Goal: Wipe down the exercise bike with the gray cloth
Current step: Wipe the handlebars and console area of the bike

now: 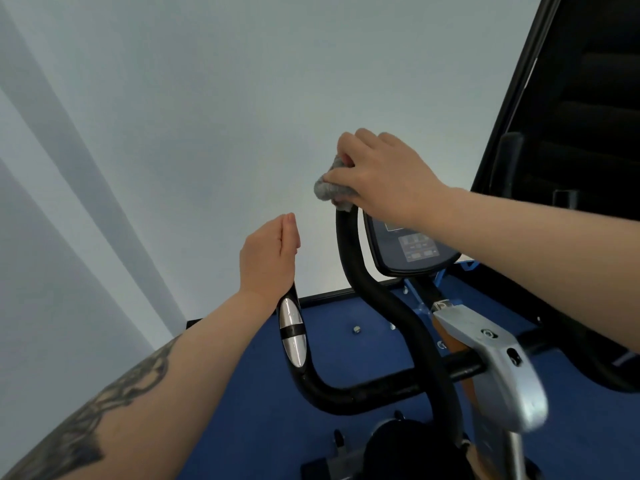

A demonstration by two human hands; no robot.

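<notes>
The exercise bike has black curved handlebars, a console and a silver stem cover. My right hand grips the gray cloth and presses it over the top end of the right handlebar upright, just above the console. My left hand sits over the top of the left handle, above its silver pulse sensor. I see the back of that hand; its fingers seem to wrap the handle, whose end is hidden under it.
A pale wall fills the view ahead. Blue floor matting lies under the bike. A tall black machine frame stands close at the right, behind my right forearm.
</notes>
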